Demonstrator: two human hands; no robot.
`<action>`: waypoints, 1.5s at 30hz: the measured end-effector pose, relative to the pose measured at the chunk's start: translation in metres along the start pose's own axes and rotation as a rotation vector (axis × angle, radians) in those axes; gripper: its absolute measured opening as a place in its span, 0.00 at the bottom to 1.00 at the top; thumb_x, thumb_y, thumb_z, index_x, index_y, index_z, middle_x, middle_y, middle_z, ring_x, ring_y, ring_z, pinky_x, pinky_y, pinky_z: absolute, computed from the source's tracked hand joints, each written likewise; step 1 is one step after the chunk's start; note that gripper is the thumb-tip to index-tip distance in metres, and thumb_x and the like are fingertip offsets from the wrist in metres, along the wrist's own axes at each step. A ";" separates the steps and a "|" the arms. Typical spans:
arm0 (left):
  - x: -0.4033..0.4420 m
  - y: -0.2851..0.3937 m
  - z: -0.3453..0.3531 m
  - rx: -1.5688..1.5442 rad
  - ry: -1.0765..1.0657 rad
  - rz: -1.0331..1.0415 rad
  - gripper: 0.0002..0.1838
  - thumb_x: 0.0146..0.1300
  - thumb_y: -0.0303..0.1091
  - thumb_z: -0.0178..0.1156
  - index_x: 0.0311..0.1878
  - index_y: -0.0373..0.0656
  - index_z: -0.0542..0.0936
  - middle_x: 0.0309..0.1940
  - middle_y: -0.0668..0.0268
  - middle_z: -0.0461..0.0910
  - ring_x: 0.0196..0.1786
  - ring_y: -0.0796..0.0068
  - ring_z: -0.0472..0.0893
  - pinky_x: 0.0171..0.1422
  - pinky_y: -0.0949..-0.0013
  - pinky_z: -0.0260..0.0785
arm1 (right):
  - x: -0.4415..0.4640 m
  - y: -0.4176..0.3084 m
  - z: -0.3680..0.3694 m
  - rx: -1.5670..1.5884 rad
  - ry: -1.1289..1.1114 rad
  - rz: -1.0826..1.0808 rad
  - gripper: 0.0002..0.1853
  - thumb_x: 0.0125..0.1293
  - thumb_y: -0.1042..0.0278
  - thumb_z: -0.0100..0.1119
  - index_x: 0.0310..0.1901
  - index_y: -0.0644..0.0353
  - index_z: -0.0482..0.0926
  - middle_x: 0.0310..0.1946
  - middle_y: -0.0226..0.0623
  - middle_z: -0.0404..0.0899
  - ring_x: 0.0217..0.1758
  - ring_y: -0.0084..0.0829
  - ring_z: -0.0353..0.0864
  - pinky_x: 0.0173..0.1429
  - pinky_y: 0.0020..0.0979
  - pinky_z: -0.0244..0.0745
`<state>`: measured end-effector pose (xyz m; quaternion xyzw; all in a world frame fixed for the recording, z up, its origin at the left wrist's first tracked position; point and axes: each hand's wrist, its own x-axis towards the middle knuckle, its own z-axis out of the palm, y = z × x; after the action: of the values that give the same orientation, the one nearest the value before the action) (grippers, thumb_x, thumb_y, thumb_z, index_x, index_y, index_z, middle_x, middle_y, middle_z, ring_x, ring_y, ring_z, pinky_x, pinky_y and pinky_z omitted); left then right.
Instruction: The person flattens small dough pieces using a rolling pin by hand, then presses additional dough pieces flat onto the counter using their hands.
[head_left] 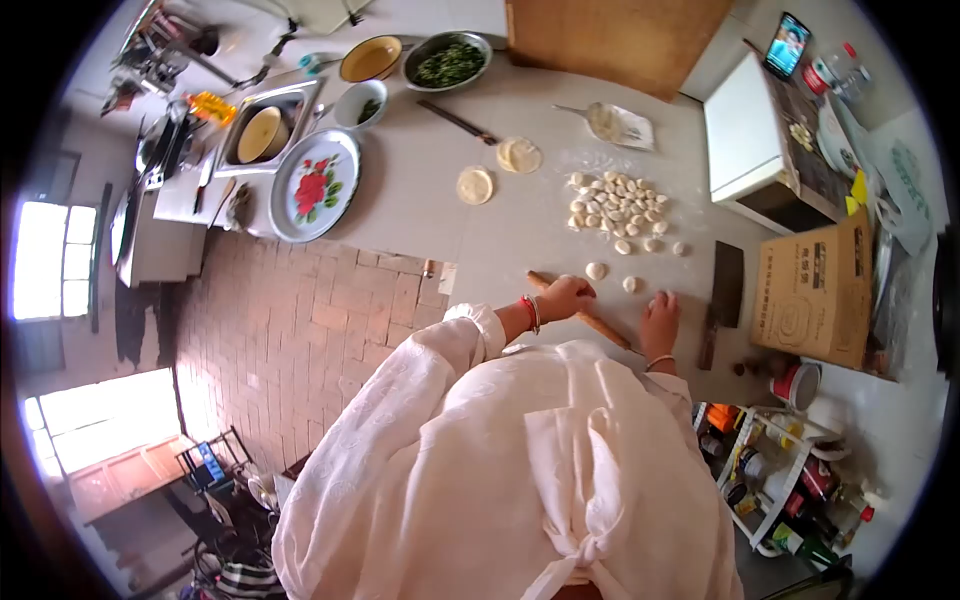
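My left hand (pixel 565 298), with red and pale bracelets at its wrist, is closed over a wooden rolling pin (pixel 605 328) lying slantwise near the counter's front edge. My right hand (pixel 659 322) rests on the counter beside the pin's right end, fingers slightly bent and apart, with nothing visible in them. Just beyond the hands lie a flattened dough piece (pixel 596 270) and a smaller dough piece (pixel 630 284). Farther back is a cluster of small dough pieces (pixel 615 203) on floured counter. Rolled dough wrappers (pixel 520 155) are stacked at the left, with a single wrapper (pixel 475 185) nearby.
A cleaver (pixel 724 295) lies right of my right hand, before a cardboard box (pixel 812 290). At the left are a floral tray (pixel 337 170), a bowl of chopped greens (pixel 448 68) and a sink (pixel 300 100). A flour scoop (pixel 620 126) and a dark-handled knife (pixel 455 121) lie farther back.
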<state>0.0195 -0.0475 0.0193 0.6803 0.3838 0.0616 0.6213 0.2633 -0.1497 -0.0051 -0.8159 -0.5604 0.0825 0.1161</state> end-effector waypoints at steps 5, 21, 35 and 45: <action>-0.012 -0.059 -0.023 -0.303 0.296 -0.073 0.12 0.63 0.31 0.60 0.45 0.32 0.83 0.35 0.56 0.86 0.39 0.67 0.86 0.47 0.67 0.79 | 0.001 0.021 0.017 0.115 -0.092 0.013 0.12 0.53 0.78 0.64 0.41 0.61 0.77 0.42 0.47 0.77 0.52 0.50 0.76 0.56 0.43 0.73; -0.012 -0.060 -0.066 -0.272 0.516 -0.058 0.10 0.68 0.24 0.53 0.47 0.34 0.80 0.38 0.61 0.85 0.40 0.73 0.84 0.46 0.70 0.76 | 0.049 0.022 -0.006 0.347 0.295 0.057 0.07 0.61 0.77 0.60 0.40 0.60 0.73 0.39 0.44 0.76 0.46 0.48 0.76 0.48 0.44 0.73; 0.029 0.003 -0.021 0.269 0.155 0.259 0.09 0.65 0.27 0.56 0.46 0.42 0.80 0.43 0.58 0.81 0.45 0.52 0.82 0.49 0.56 0.75 | 0.080 0.004 -0.011 0.283 0.070 -0.140 0.12 0.55 0.74 0.67 0.41 0.59 0.76 0.39 0.43 0.75 0.46 0.48 0.77 0.51 0.46 0.73; -0.007 -0.002 -0.010 0.238 0.181 0.229 0.07 0.66 0.26 0.58 0.46 0.41 0.81 0.40 0.57 0.82 0.41 0.55 0.83 0.44 0.61 0.76 | -0.006 0.016 -0.017 0.292 0.115 -0.004 0.17 0.58 0.76 0.64 0.50 0.63 0.74 0.45 0.47 0.75 0.50 0.48 0.75 0.54 0.43 0.72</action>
<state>0.0081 -0.0439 0.0225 0.7799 0.3625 0.1470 0.4885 0.2798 -0.1627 0.0064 -0.7925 -0.5368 0.1161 0.2653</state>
